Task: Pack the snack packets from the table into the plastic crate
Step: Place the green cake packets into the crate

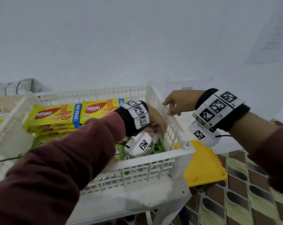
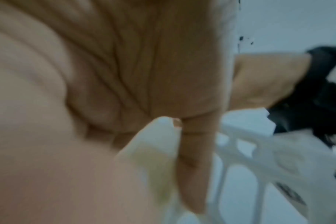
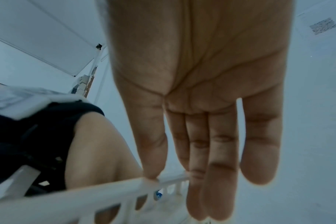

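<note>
Right hand (image 3: 197,106), fingers straight, touches the white crate (image 1: 173,125) rim. Left hand (image 1: 155,118) pinches something pale inside, beside two yellow wafer packets (image 1: 54,114).

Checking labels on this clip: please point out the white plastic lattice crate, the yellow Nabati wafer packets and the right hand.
white plastic lattice crate (image 1: 153,161): head view, near rim.
yellow Nabati wafer packets (image 1: 56,115): head view, top packet's face.
right hand (image 1: 179,101): head view, back of hand at the crate's right rim.
</note>
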Motion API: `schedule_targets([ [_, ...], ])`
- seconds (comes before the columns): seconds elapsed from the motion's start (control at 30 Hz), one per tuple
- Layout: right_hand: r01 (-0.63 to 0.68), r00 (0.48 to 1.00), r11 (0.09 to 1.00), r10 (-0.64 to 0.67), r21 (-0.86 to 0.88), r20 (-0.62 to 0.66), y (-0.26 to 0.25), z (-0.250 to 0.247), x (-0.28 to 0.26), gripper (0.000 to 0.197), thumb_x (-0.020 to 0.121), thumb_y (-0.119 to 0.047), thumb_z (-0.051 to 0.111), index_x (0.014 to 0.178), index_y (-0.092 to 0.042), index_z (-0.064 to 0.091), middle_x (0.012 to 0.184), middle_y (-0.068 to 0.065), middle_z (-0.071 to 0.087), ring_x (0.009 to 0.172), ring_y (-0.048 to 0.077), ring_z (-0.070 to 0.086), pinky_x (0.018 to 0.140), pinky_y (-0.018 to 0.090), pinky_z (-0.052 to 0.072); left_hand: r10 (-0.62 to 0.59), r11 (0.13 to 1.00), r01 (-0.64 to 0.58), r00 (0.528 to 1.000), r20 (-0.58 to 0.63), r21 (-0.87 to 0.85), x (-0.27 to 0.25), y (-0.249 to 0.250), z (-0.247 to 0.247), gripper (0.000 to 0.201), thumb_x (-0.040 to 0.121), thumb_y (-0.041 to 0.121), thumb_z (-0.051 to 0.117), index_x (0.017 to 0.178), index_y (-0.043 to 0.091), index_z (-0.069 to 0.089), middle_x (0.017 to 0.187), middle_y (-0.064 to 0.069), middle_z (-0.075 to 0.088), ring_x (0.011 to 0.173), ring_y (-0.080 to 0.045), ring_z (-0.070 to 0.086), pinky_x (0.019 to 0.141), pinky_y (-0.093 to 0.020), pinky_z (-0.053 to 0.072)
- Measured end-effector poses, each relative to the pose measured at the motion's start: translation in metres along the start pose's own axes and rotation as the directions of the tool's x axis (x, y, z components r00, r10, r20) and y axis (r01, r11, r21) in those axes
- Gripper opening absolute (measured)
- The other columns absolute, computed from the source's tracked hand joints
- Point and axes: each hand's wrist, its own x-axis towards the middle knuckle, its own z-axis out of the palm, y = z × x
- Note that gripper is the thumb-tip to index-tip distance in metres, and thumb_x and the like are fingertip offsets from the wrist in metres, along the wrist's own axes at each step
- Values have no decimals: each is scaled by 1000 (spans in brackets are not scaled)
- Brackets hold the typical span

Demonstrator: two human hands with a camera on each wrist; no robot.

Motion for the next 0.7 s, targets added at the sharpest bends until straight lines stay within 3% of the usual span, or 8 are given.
schedule_targets([
  [0.07, 15, 1000, 1000, -15, 12, 7, 1, 1, 1, 52, 91, -27, 56, 137, -8, 42, 95, 11, 70, 96, 24, 62, 93, 32, 45, -1, 1000, 2, 993, 121, -2, -8, -11, -6, 13, 92, 14, 55, 82, 7, 50, 51, 2, 61, 60, -15, 54, 45, -15, 45],
  [0.1, 21, 1000, 1000, -21, 13, 9, 1, 1, 1, 51, 91, -27, 56, 137, -8, 42, 95, 11, 70, 99, 25, 63, 93, 32, 45, 9, 999, -14, 995, 99, 45, -14, -16, -8, 12, 90, 10, 58, 100, 9, 51, 72, 2, 67, 76, -18, 55, 50, -19, 49],
  [0.17, 27, 1000, 1000, -27, 6, 4, 2, 1, 0, 51, 91, -27, 56, 137, -8, 42, 98, 12, 70, 102, 25, 62, 91, 31, 44, 61, 940, -65, 998, 21, 335, -21, -24, -5, 58, 86, 7, 63, 136, 16, 35, 125, -5, 54, 106, -22, 50, 70, -27, 51],
  [0.23, 40, 999, 999, -40, -8, -2, 2, 1, 0, 51, 92, -27, 55, 137, -7, 42, 100, 14, 70, 102, 26, 62, 90, 32, 45, 138, 761, -112, 990, 10, 639, -25, -27, 5, 81, 81, 13, 69, 147, 19, 22, 147, -9, 29, 130, -24, 36, 96, -32, 40],
  [0.3, 49, 999, 999, -49, -25, 0, 1, 0, 1, 51, 92, -27, 55, 137, -7, 41, 100, 14, 70, 101, 27, 63, 90, 32, 46, 143, 620, -125, 989, 45, 775, -20, -29, 17, 91, 78, 23, 73, 148, 19, 16, 149, -12, 20, 137, -26, 25, 103, -33, 32],
  [0.43, 59, 998, 997, -58, -44, 8, 1, 1, 0, 52, 93, -28, 54, 138, -6, 40, 101, 13, 70, 101, 26, 62, 88, 31, 45, 110, 543, -49, 994, -14, 838, -9, -32, 40, 84, 84, 33, 66, 147, 12, 15, 147, -15, 19, 131, -31, 31, 94, -34, 38],
  [0.6, 66, 998, 997, -66, -43, 2, 1, 2, -1, 52, 94, -29, 52, 138, -6, 38, 102, 12, 70, 101, 25, 63, 85, 28, 44, 216, 660, -61, 970, -111, 749, -6, -35, 45, 87, 84, 35, 64, 147, 7, 11, 146, -13, 25, 131, -28, 34, 99, -34, 35],
  [0.7, 75, 997, 996, -74, -51, 5, 1, 2, -2, 51, 94, -28, 51, 138, -5, 38, 101, 13, 70, 101, 25, 63, 88, 29, 45, 280, 720, -94, 946, -164, 687, -2, -32, 50, 77, 87, 36, 60, 144, 2, 20, 143, -14, 32, 130, -25, 36, 104, -32, 31],
])
